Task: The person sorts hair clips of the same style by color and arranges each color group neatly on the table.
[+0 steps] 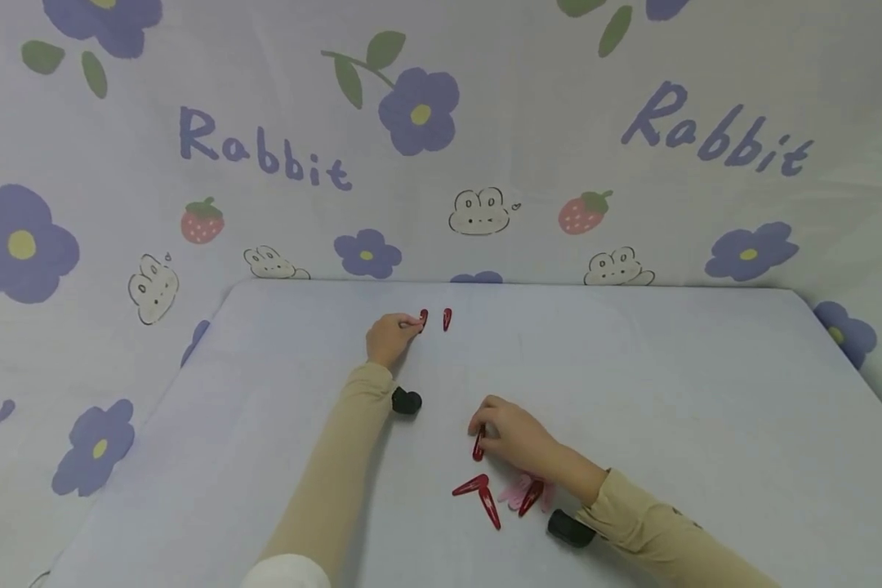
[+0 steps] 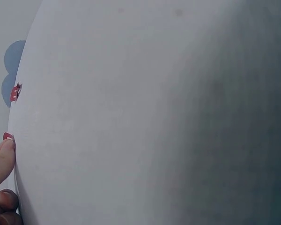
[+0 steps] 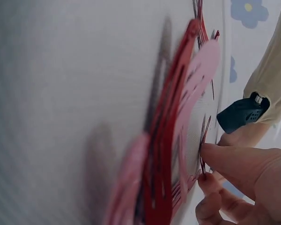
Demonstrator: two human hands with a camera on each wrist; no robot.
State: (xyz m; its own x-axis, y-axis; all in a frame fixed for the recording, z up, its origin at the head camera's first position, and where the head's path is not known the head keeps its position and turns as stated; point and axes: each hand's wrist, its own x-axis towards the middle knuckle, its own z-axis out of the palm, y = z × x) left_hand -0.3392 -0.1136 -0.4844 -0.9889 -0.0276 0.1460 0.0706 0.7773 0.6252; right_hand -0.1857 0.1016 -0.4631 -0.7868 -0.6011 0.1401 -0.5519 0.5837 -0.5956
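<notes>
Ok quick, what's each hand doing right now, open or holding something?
Left hand: pinches a red hair clip near the table's far edge.
Right hand: pinches another red clip.

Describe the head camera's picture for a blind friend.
A person's left hand pinches a red hair clip near the far edge of a white table, beside another clip; the right hand holds a third clip closer in. More red clips and pink pieces lie nearby. Behind is a floral backdrop.
</notes>
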